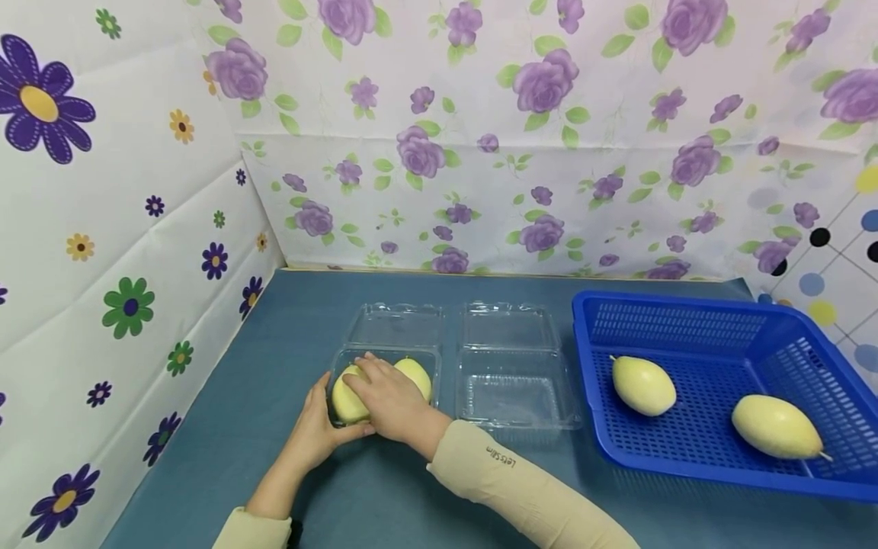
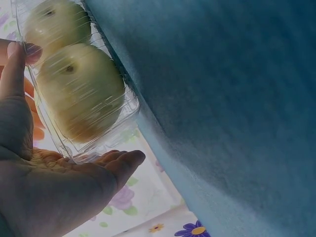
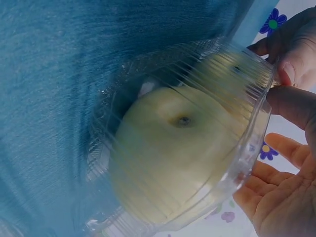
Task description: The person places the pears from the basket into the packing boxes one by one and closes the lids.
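Observation:
A clear plastic clamshell box [image 1: 439,366] with its lid raised holds two pale yellow pears; the right-hand pear [image 1: 415,375] is partly covered by a hand. My left hand [image 1: 317,431] holds the front left corner of this box, thumb along the front and fingers around the left side. Fairly straight, the fingers of my right hand [image 1: 392,398] lie over the left-hand pear [image 1: 347,398]. Through the ribbed base, both wrist views show the pear undersides: a nearer pear [image 2: 81,94] in the left wrist view and a large pear [image 3: 170,153] in the right.
A second clear clamshell box [image 1: 511,421], lid raised, stands just right of the first. Farther right is a blue plastic basket [image 1: 693,469] with two more pears, one left [image 1: 643,386] and one right [image 1: 775,427]. Flowered sheets [image 1: 425,191] border the blue-green table [image 1: 288,328].

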A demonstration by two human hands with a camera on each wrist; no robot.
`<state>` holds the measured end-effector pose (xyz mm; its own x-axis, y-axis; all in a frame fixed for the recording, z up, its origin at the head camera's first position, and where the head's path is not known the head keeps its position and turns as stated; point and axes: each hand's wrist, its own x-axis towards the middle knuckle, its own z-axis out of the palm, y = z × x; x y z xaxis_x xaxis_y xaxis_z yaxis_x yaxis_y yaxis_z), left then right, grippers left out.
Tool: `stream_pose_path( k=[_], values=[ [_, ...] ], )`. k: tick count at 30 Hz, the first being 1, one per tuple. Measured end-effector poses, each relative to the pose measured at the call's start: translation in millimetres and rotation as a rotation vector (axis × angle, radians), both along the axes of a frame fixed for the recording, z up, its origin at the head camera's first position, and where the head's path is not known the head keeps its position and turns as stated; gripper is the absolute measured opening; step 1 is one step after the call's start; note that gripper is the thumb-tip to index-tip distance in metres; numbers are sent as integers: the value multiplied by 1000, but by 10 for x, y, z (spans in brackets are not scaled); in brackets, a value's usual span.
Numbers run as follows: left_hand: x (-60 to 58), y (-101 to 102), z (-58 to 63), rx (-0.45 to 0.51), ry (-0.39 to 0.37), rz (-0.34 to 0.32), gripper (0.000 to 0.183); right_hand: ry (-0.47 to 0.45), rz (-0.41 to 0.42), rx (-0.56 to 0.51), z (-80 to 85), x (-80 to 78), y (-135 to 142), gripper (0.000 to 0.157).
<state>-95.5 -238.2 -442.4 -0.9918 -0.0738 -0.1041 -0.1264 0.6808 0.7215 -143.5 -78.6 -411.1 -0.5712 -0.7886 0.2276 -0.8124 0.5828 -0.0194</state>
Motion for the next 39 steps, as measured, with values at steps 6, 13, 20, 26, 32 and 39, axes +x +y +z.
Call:
stream_pose_path(
  k=[6,13,20,26,32,39],
  values=[
    [19,-2,19,-5,5,-5,119,-7,5,-4,36,34,19,66],
    [35,-13,-4,-8,16,-6,116,-39,-4,22,79,64,47,70],
    [41,-33,4,-3,12,-9,116,-29,-64,-48,171,60,76,54],
    [18,-6,26,-1,-7,-14,115,-82,-146,-145,228,-18,130,51],
    [-19,-44,99,19,-54,-44,112,-214,-221,-247,269,-97,204,53],
    [-75,-154,199,58,-112,-60,92,-384,-252,-379,307,-241,293,51]
  ],
)
